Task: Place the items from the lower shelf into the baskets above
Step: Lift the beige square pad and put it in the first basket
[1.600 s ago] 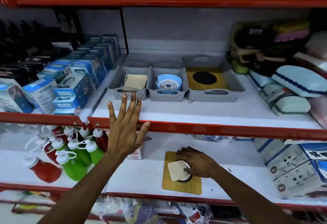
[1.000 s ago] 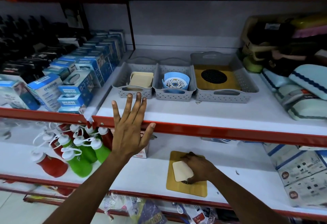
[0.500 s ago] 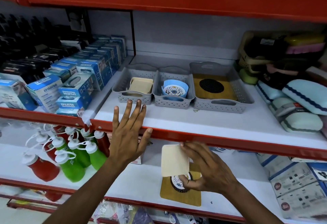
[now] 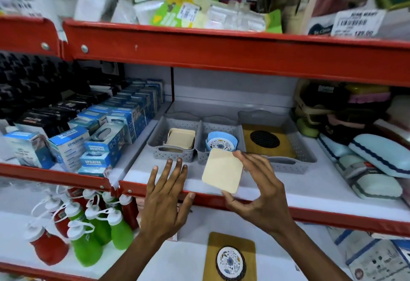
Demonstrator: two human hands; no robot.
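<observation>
My right hand (image 4: 258,194) pinches a cream square coaster (image 4: 222,171) and holds it above the front of the middle shelf, just before the baskets. My left hand (image 4: 165,198) rests flat, fingers spread, on the red shelf edge (image 4: 332,218). Three grey baskets stand in a row: the left basket (image 4: 155,145) holds cream square coasters, the middle basket (image 4: 203,155) a blue round holder, the right basket (image 4: 308,158) a tan wooden board with a black round piece. On the lower shelf lies a tan board (image 4: 231,256) with a round patterned coaster (image 4: 230,260) on it.
Blue boxes (image 4: 93,138) are stacked left of the baskets. Pale blue cases (image 4: 377,158) lie at the right. Red and green squeeze bottles (image 4: 88,227) stand on the lower shelf at the left, white boxes (image 4: 375,258) at its right. The red upper shelf (image 4: 221,52) hangs overhead.
My right hand has lifted the cream coaster from the lower shelf up past the red edge to the middle shelf. The round patterned coaster stays on the board. The view has tilted upward.
</observation>
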